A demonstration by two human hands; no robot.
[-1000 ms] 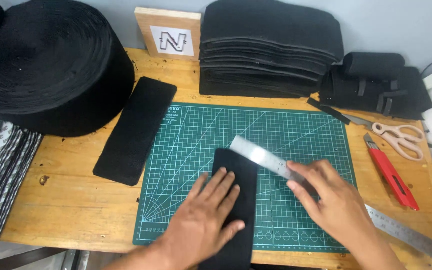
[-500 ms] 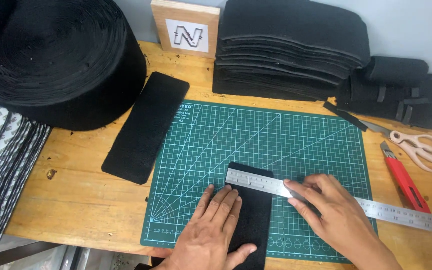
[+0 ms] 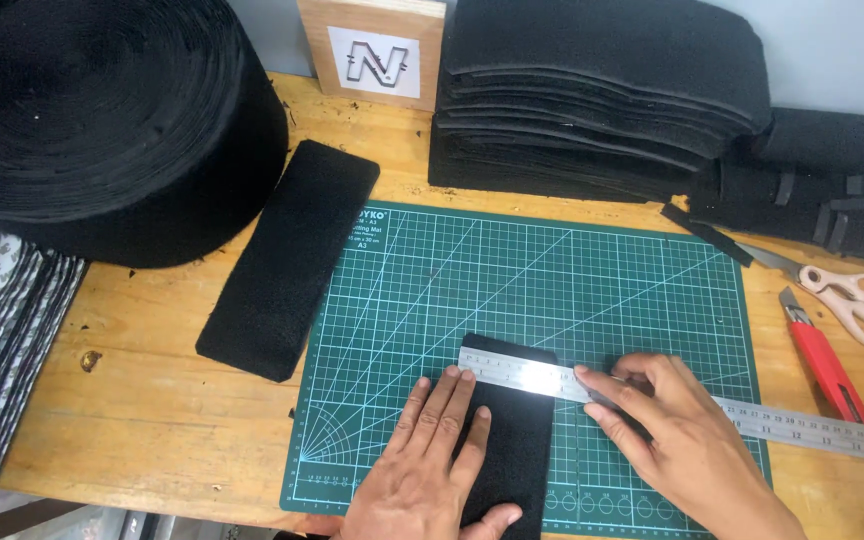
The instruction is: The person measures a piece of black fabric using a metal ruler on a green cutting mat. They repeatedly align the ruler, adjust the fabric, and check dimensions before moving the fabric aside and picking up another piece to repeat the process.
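The left hand (image 3: 430,468) is lying flat and open, fingers spread, pressing down on the black fabric strip (image 3: 514,450) rather than gripping it. The right hand (image 3: 674,432) is also open-palmed, its fingertips pinning the steel ruler (image 3: 652,394) to the surface; neither hand is closing around anything.

The strip is lying on the green cutting mat (image 3: 472,270) near its lower edge, at about six o'clock in the view. Its long axis is running twelve to six, with the far end pointing toward twelve o'clock and the near end passing out of the picture's bottom edge. The ruler is crossing that far end, its long axis running roughly nine to three with the right end dipping slightly toward four o'clock and reaching out over the table (image 3: 152,420).

The strip is looking soft, light and floppy, with a fuzzy nap that probably grips the mat; it would likely sag if lifted by one end, so flat pressure or a pinch at both short ends seems best. The ruler is looking stiff, thin and slick.

Further out, a second black strip (image 3: 287,255) is lying at ten o'clock, a big roll of black material (image 3: 112,110) at eleven, stacked black pieces (image 3: 602,90) at one, scissors (image 3: 847,295) and a red utility knife (image 3: 824,360) at three.
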